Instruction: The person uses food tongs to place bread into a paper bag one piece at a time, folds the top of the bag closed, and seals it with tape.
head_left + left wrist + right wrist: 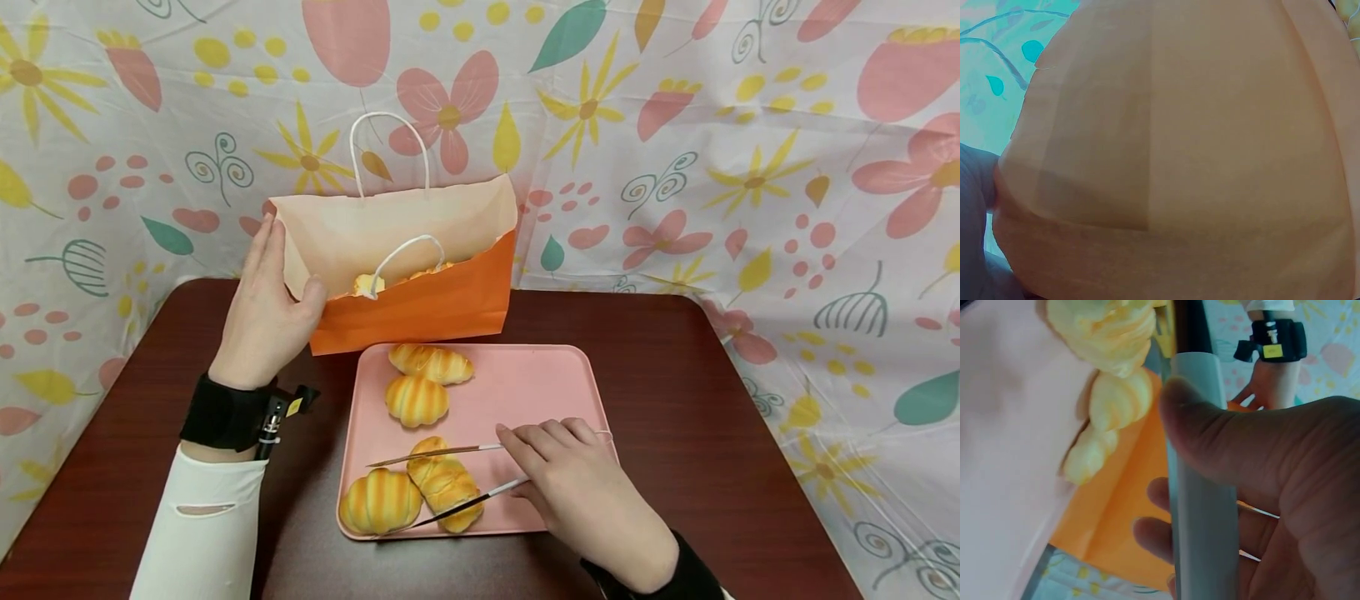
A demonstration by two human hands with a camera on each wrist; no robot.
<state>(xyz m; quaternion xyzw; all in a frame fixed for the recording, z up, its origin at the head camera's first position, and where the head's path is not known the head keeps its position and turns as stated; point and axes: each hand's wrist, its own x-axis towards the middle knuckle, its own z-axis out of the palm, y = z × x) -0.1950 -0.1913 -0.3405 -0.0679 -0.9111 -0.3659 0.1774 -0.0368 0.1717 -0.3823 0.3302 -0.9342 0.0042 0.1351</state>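
My left hand [264,308] rests against the left side of an orange paper bag [427,304]. Its fingers lie nearly straight along the side, with the thumb by the front rim. Paper fills most of the left wrist view. In my right hand [581,487] is a pair of tongs [468,502] with white handles, their arms spread. The tips reach either side of a ridged round bun [381,502] on a pink tray [540,392]. Between the tong arms lies a twisted bread roll [444,483]. Another ridged bun [416,402] and a long roll [429,364] lie farther back.
The bag stands upright behind the tray, its mouth wide, with two white handles [390,117] and some yellow bread [369,284] inside. Both stand on a dark brown table [637,358]. A patterned cloth [675,167] hangs behind and beside the table.
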